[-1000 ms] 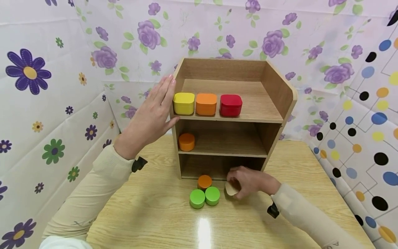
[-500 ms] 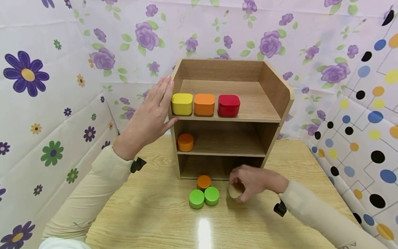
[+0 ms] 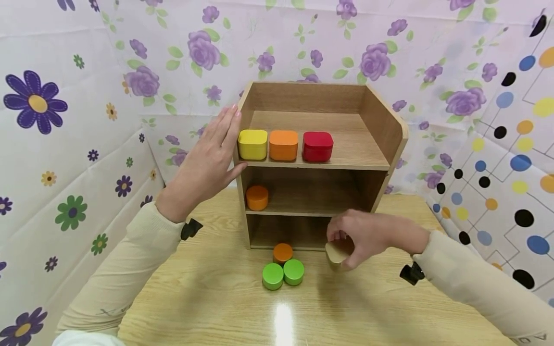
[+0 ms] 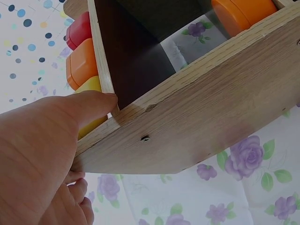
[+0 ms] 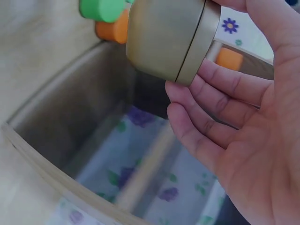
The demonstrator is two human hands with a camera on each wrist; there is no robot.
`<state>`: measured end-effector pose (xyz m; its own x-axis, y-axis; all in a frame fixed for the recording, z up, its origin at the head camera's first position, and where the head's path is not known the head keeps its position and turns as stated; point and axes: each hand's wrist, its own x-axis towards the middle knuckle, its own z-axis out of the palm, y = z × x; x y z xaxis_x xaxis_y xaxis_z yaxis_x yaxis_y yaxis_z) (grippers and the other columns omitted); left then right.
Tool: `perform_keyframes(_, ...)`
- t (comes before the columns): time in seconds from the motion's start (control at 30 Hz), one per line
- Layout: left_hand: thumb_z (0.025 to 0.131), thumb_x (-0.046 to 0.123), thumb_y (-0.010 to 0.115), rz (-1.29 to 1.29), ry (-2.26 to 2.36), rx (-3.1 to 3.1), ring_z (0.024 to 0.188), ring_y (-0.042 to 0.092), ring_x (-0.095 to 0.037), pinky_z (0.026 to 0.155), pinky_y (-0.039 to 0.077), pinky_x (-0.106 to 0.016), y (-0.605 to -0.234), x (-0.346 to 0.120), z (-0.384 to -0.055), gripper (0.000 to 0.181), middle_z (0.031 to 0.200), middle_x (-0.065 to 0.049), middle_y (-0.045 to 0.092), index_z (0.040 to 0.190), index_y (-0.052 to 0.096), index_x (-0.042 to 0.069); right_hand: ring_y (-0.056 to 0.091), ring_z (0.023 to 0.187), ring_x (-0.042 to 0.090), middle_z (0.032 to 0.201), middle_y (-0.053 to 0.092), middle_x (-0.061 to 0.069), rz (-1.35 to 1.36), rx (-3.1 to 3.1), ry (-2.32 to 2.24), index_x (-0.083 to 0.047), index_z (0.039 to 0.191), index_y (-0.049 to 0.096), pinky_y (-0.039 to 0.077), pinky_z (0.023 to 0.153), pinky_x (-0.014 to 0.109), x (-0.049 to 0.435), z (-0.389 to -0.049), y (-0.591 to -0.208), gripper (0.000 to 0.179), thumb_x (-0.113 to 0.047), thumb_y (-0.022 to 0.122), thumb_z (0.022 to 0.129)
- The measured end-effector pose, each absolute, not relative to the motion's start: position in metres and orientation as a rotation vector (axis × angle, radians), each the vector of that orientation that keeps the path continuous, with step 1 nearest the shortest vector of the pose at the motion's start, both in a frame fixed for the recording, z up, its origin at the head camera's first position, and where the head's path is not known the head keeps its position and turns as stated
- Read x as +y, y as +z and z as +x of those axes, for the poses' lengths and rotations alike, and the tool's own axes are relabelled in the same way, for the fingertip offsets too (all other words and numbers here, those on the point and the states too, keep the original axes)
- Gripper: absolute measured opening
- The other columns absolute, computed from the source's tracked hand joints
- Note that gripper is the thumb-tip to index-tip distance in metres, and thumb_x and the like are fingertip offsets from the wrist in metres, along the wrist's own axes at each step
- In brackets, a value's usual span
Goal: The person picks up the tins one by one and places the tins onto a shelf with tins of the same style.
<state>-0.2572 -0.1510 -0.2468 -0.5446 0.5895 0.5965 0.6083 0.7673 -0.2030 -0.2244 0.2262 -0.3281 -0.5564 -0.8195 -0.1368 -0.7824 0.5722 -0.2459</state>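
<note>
In the head view my right hand (image 3: 368,235) grips a beige lidded box (image 3: 337,252) by its sides, at the front right of the wooden shelf unit (image 3: 383,125). The right wrist view shows that box's (image 5: 164,37) rounded corners and the dark seam under its lid. My left hand (image 3: 207,161) lies with straight fingers along the shelf unit's left side. Its thumb (image 4: 96,104) rests on the front edge beside the top shelf. Yellow (image 3: 253,144), orange (image 3: 283,145) and red (image 3: 318,147) rounded square boxes stand in a row on that shelf.
An orange round box (image 3: 257,198) sits at the left of the middle shelf. Before the bottom shelf, another orange round box (image 3: 283,253) and two green round boxes (image 3: 272,276) stand close together on the wooden table (image 3: 207,298). Patterned cloths (image 3: 303,43) surround the table.
My right hand has risen from the tabletop and moved a little to the right with the beige box. The left hand has kept its place on the shelf unit.
</note>
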Motion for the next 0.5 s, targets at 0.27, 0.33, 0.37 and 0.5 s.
perform_keyframes(0.27, 0.094, 0.023, 0.081, -0.892, -0.028, -2.287, 0.163, 0.017, -0.043, 0.136, 0.018, -0.051, -0.247, -0.151, -0.257, 0.105, 0.175, -0.029, 0.014, 0.165, 0.011, -0.01, 0.061, 0.086, 0.004, 0.101, 0.068, -0.008, -1.375, 2.646, -0.224, -0.013, 0.109, 0.072, 0.06, 0.077, 0.026, 0.235, -0.218, -0.279, 0.042, -0.039, 0.087, 0.079)
perform_keyframes(0.33, 0.094, 0.023, 0.081, -0.89, -0.024, -2.286, 0.163, 0.018, -0.043, 0.136, 0.018, -0.052, -0.247, -0.151, -0.256, 0.105, 0.175, -0.029, 0.014, 0.165, 0.012, -0.009, 0.061, 0.085, 0.004, 0.1, 0.068, -0.008, -1.383, 2.663, -0.22, -0.014, 0.11, 0.073, 0.059, 0.075, 0.025, 0.236, -0.216, -0.267, 0.042, -0.04, 0.088, 0.079)
perform_keyframes(0.37, 0.094, 0.024, 0.081, -0.889, -0.021, -2.286, 0.163, 0.018, -0.043, 0.136, 0.018, -0.051, -0.247, -0.151, -0.256, 0.105, 0.175, -0.028, 0.014, 0.165, 0.012, -0.009, 0.06, 0.085, 0.004, 0.1, 0.067, -0.009, -1.382, 2.672, -0.221, -0.015, 0.11, 0.073, 0.059, 0.075, 0.024, 0.237, -0.215, -0.262, 0.042, -0.04, 0.088, 0.079)
perform_keyframes(0.5, 0.094, 0.024, 0.081, -0.885, -0.015, -2.285, 0.164, 0.017, -0.042, 0.136, 0.018, -0.051, -0.247, -0.151, -0.256, 0.105, 0.175, -0.028, 0.014, 0.165, 0.012, -0.009, 0.06, 0.086, 0.003, 0.1, 0.067, -0.011, -1.377, 2.703, -0.22, -0.016, 0.111, 0.072, 0.058, 0.074, 0.024, 0.238, -0.21, -0.238, 0.043, -0.04, 0.089, 0.078)
